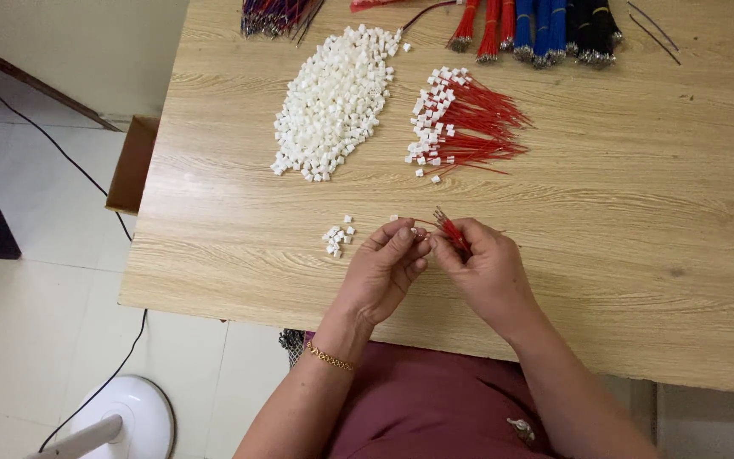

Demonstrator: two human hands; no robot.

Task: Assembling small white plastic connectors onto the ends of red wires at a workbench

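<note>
My left hand (386,265) and my right hand (484,265) meet over the near part of a wooden table (622,221). The right hand grips a small bunch of short red wires (450,229) with metal tips poking up. The left hand's fingertips pinch a small white plastic connector (419,230) against the end of a red wire. A few loose white connectors (338,237) lie just left of the left hand.
A large heap of white connectors (335,102) lies further back. Beside it sits a pile of red wires with white connectors fitted (460,126). Bundles of red, blue and black wires (537,30) line the far edge. A cardboard box (132,163) and a white fan base (125,421) are at the left.
</note>
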